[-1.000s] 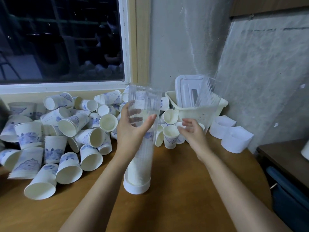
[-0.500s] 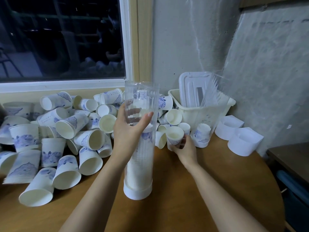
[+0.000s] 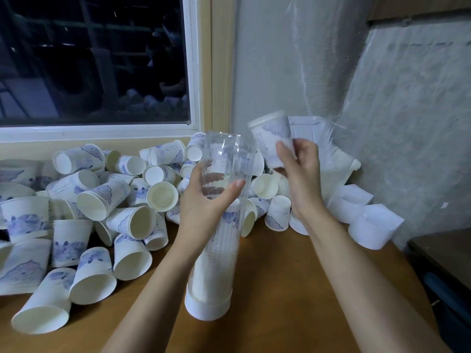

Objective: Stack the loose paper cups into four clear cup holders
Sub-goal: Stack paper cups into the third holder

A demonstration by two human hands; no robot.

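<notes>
A tall clear cup holder (image 3: 224,159) with a white base stands upright on the wooden table (image 3: 280,289), partly filled with stacked cups. My left hand (image 3: 204,207) grips its upper part. My right hand (image 3: 298,169) holds a white paper cup (image 3: 271,138) with a blue print, tilted and blurred, just right of and above the holder's open top. A large heap of loose paper cups (image 3: 96,200) lies on the table to the left and behind the holder.
A pale plastic basket (image 3: 341,171) with a white lid and clear sheets stands against the wall at the right. Two white holder bases (image 3: 374,225) lie beside it. A dark side table (image 3: 443,253) sits at the far right. A window is behind the heap.
My right hand has picked a cup from the pile near the basket and lifted it up beside the holder's top. My left hand stays on the holder.
</notes>
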